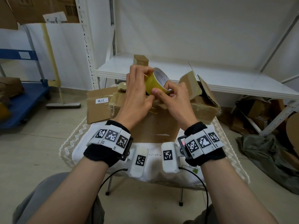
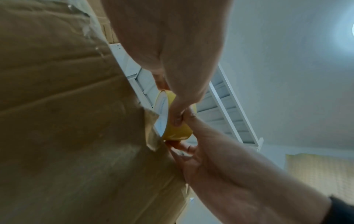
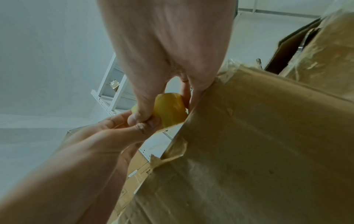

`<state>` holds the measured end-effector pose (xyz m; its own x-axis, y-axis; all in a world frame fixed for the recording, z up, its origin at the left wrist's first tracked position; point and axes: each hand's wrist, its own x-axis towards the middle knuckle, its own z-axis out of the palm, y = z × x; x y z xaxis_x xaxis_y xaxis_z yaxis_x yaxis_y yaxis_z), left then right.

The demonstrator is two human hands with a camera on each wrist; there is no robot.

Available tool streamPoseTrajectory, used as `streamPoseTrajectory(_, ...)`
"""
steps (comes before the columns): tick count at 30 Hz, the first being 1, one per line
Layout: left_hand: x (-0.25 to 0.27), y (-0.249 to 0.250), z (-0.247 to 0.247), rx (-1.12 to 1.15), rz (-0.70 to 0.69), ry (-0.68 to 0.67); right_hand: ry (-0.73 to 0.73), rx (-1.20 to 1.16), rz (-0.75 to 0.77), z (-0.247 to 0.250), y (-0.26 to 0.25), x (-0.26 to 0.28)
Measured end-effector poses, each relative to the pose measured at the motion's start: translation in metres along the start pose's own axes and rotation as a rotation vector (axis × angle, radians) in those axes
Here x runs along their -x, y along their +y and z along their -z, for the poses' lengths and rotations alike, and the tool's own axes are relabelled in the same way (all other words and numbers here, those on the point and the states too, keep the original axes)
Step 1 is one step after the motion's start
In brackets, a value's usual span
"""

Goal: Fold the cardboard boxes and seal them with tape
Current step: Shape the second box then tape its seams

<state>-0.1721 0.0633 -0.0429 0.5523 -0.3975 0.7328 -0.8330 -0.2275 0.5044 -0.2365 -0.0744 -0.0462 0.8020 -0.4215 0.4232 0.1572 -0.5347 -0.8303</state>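
Note:
A yellow tape roll [image 1: 155, 83] with a white core is held up above a brown cardboard box [image 1: 155, 125] that stands on a white cloth-covered stool. My left hand [image 1: 139, 92] grips the roll from the left, fingers curled over its top. My right hand [image 1: 168, 94] holds it from the right, thumb pressed on the yellow band. In the left wrist view the tape roll [image 2: 177, 128] sits between both hands beside the box [image 2: 67, 121]. The right wrist view shows the tape roll [image 3: 170, 110], both thumbs meeting on it, and the box [image 3: 249, 144].
More worn, taped boxes [image 1: 205, 107] lie behind, one flat with a label [image 1: 98, 105]. A white shelf [image 1: 210, 78] stands beyond with a small box [image 1: 140, 59] on it. A blue cart [image 1: 21, 101] is at the left, cardboard scraps [image 1: 258, 113] under the shelf at the right.

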Motion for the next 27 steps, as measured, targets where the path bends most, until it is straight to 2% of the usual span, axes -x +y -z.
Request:
streamPoseTrajectory(6,0.000,0.001,-0.003,0.015,-0.013,0.029,-0.007,-0.031,-0.010,0.001,0.000,-0.001)
streamPoseTrajectory(14,-0.001,-0.001,-0.002,-0.006,0.011,-0.017,-0.006,0.021,0.003,0.002,-0.002,0.002)
streamPoseTrajectory(27,-0.008,-0.009,0.008,-0.025,-0.030,-0.103,-0.017,0.063,0.001,0.002,-0.006,0.006)
